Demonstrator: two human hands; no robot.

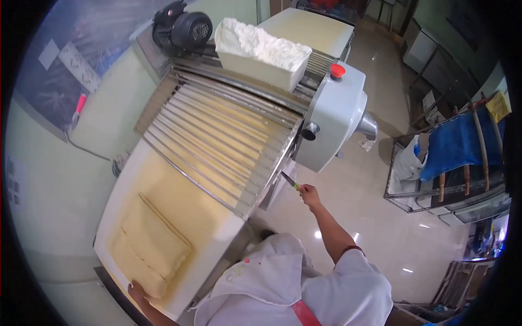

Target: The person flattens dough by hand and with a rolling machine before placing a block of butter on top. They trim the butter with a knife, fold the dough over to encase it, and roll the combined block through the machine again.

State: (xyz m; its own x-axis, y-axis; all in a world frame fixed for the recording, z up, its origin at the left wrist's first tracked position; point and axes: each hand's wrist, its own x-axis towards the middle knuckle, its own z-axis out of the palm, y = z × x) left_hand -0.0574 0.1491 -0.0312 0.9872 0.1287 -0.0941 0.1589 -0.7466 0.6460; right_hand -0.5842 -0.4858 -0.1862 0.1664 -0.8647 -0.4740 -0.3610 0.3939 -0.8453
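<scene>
While the left hand [137,292] rests at the near end of the folded slab of pale yellow laminated dough [149,244], its fingers lie flat against the dough's edge rather than curled around it, so the hand reads as open and touching, not gripping. That dough sits on the cream conveyor belt of the white dough sheeter [179,201], with its long axis running away from the person, up the belt toward the slanted guard of parallel steel bars [223,144]. From the left hand, the dough lies directly ahead and slightly to the right, and this hand is by far the nearer of the two. Beyond the guard, a white rectangular tub heaped with flour [261,51] stands on top of the machine, with a black motor [185,27] to its left and a red round stop button [337,70] on the grey-white side housing to its right. Further right, off the belt's side, the right hand [309,194] is closed around a small knife with a green handle [290,181], blade pointing toward the sheeter's frame, well apart from the dough
</scene>
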